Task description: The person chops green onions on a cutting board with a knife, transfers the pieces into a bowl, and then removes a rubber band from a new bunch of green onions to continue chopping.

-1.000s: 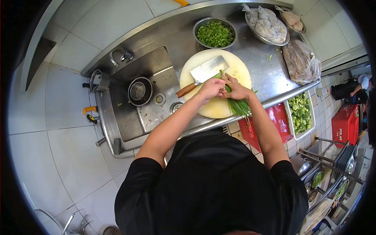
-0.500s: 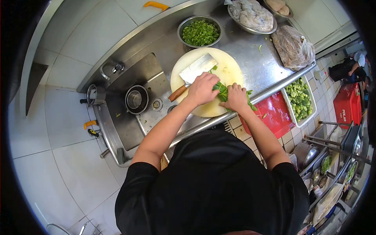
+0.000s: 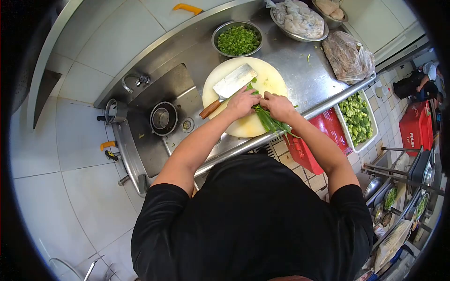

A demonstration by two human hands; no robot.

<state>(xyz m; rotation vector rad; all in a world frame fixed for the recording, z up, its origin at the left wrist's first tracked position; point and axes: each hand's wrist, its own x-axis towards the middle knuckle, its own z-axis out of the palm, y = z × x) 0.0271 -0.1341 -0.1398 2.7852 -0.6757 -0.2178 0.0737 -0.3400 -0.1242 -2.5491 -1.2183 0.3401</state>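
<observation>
A bunch of long leafy greens lies over the round white cutting board, its ends hanging toward the counter's front edge. My left hand is closed on the bunch near its upper end, beside the cleaver. With fingers bent in a pinch, my right hand grips the greens just to the right, the two hands almost touching. The cleaver rests flat on the board, its wooden handle pointing toward the sink. My fingers hide the middle of the bunch.
A steel bowl of chopped greens stands behind the board. To the right are a bowl of bagged pale food and a bulging plastic bag. A sink is left; a broccoli tray and red crate sit below right. Another person stands far right.
My right hand has moved left and up, close to my left hand. The greens have turned, so their long ends now hang toward the counter's front edge. The cleaver stays on the board.
</observation>
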